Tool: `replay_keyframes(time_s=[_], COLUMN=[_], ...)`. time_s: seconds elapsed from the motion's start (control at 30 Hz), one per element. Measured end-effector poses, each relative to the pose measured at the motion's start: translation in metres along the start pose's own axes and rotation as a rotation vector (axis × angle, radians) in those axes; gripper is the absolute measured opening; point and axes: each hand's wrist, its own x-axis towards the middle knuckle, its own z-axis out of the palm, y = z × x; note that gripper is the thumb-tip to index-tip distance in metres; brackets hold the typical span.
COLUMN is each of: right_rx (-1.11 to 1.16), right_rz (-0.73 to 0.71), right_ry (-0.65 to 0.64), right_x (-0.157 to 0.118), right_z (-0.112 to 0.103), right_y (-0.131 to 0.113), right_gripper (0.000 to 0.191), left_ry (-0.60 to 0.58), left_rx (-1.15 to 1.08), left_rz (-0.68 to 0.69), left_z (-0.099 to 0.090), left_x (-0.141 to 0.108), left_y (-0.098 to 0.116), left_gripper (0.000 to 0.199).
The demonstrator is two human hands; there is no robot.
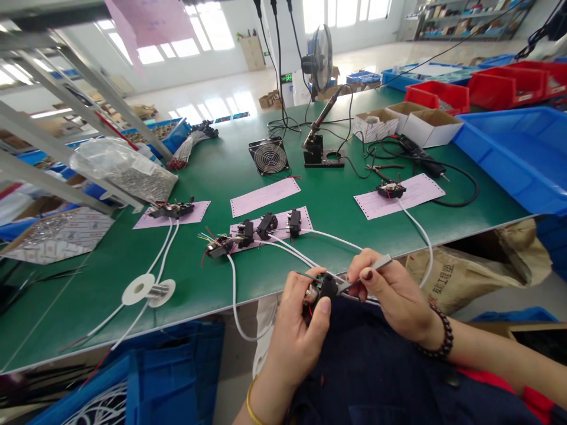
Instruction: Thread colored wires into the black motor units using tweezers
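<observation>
My left hand (299, 330) grips a small black part (328, 287) with a round metal piece and thin red and green wires, just off the table's front edge. Pinched in my right hand (385, 289) is a grey metal tool (381, 262), perhaps tweezers, whose tip meets the right side of the black part. Beyond my hands, several black connector parts (267, 225) with white cables sit on a pink sheet (305, 213). Another wired black part (391, 189) lies on a pink sheet (423, 190) at the right.
On the green table (199, 313) stand a solder spool (138, 288), a soldering iron in its holder (313, 150), a small fan (268, 156) and white boxes (432, 127). Blue bin (518, 153) borders the right; a bag of metal parts (124, 171) lies left.
</observation>
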Motion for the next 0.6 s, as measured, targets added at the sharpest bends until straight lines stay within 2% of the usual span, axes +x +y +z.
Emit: replay_keyframes(time_s=[0.07,0.27,0.6], right_rx=[0.098,0.253,0.274], right_rz=[0.072,0.166,0.187], right_ry=[0.022,0.037,0.058], right_x=[0.0013,0.0052,0.006], right_z=[-0.0001,-0.0008,-0.0007], right_y=[0.0013,-0.0015,-0.0007], right_gripper=[0.041,0.044,0.048], left_ry=[-0.011,-0.032,-0.044], left_rx=[-0.017,-0.049,-0.074], left_rz=[0.007,0.015,-0.015], left_z=[-0.0004,-0.001,-0.0011], left_x=[0.0,0.001,0.0018], left_y=[-0.0001,0.0023,0.0046], left_gripper=[0.032,0.032,0.033])
